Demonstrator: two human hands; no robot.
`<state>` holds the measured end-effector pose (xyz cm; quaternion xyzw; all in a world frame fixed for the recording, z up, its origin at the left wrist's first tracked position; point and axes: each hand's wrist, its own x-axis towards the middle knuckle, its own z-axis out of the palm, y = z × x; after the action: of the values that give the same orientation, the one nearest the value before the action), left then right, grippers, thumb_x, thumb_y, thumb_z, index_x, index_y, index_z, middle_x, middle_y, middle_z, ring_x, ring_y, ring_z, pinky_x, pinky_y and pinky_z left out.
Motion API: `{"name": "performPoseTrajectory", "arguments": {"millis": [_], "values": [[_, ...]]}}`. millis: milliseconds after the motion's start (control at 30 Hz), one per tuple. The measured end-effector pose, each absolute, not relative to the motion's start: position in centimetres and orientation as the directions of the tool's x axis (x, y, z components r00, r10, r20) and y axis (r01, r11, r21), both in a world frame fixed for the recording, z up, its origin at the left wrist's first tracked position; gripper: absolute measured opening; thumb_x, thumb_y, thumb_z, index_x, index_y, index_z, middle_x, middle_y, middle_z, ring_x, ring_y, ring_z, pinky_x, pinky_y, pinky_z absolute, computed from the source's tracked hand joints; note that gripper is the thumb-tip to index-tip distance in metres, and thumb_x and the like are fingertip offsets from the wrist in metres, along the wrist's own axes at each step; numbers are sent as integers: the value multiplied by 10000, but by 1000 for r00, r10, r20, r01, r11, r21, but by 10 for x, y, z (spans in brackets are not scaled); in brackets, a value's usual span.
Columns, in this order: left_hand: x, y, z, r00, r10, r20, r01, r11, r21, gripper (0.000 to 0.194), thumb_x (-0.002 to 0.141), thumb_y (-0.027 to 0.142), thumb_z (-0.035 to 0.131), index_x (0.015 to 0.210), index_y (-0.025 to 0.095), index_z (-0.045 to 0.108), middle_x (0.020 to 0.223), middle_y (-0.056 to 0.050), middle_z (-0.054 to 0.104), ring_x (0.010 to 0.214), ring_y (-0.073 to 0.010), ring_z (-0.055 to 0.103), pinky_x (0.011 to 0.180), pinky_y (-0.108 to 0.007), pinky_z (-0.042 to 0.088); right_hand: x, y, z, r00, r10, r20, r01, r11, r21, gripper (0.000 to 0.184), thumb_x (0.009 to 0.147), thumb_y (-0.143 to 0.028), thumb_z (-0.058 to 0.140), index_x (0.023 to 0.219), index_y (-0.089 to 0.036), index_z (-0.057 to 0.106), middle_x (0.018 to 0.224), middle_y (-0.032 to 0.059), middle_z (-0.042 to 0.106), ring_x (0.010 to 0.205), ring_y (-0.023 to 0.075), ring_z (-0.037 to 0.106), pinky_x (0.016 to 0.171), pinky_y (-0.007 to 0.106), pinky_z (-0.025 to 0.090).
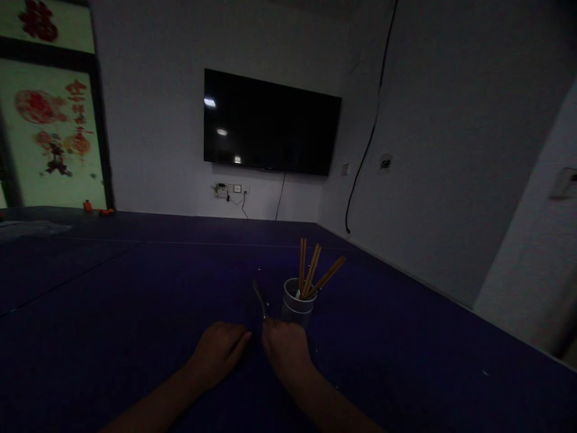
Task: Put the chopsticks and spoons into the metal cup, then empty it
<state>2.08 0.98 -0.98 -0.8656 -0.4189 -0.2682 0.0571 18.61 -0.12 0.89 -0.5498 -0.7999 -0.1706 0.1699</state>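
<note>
My right hand is closed around a slim, shiny metal utensil that sticks up and away from me. Its far end is narrow and slightly curved; the rest is hidden in my grip, so I cannot tell whether it is a spoon or a fork. Just beyond that hand stands a grey metal cup, upright, with several wooden chopsticks leaning in it. To the left, my left hand lies low over the purple surface, fingers curled inward. Whatever it may hold is hidden.
Small white specks dot the purple surface. A clear plastic sheet lies at the far left, and small orange objects sit by the door. Beyond are a wall-mounted television, sockets and a hanging black cable. The room is dim.
</note>
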Motion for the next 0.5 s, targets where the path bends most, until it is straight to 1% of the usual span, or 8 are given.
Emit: {"name": "performPoseTrajectory", "arguments": {"millis": [67,133,200,267,333,400,500], "values": [[19,11,-9,461,725,512,762,-619,190,473,932,399,212,803,193,617,723,-41,675,666,-167,624,623,-271,439,184,-6,8,-424,692,585,889,440,125,173,836,-133,480,766,-153,637,623,51,673,512,146,625,454,216,379],[17,12,-9,401,752,522,758,-593,271,458,927,429,217,997,200,607,781,-41,688,713,-174,636,633,-271,453,182,-10,5,-485,518,704,822,544,167,185,857,-160,453,798,-164,628,603,22,657,491,125,598,463,223,370],[15,12,-9,351,767,537,749,-575,331,460,920,453,232,1175,210,527,792,-32,691,722,-177,640,636,-276,464,180,-11,0,-504,398,767,777,597,201,213,881,-171,415,825,-160,619,574,7,636,454,112,562,458,233,354],[13,13,-10,324,761,563,733,-577,359,467,912,464,258,1250,219,467,795,-26,694,719,-175,642,642,-280,474,179,-12,-2,-521,348,779,752,619,227,231,895,-162,387,830,-154,608,547,-2,617,431,108,538,450,241,341],[13,12,-11,315,733,603,710,-604,363,442,911,446,278,1225,218,489,837,-36,698,745,-171,644,671,-283,484,178,-12,-3,-556,348,754,728,641,241,227,895,-149,384,827,-155,601,548,-3,616,438,108,542,454,243,342],[14,12,-12,315,688,654,692,-638,337,403,921,400,270,1127,206,556,858,-49,696,760,-168,643,695,-287,490,177,-13,-3,-570,378,729,718,660,220,219,890,-155,398,809,-167,601,577,2,633,471,112,566,474,239,358],[13,13,-15,324,621,714,710,-658,250,407,929,339,232,923,187,610,757,-53,682,670,-166,625,637,-286,489,176,-16,-1,-504,420,755,721,686,100,214,888,-250,434,801,-193,620,633,6,664,533,123,601,529,237,395]]}}
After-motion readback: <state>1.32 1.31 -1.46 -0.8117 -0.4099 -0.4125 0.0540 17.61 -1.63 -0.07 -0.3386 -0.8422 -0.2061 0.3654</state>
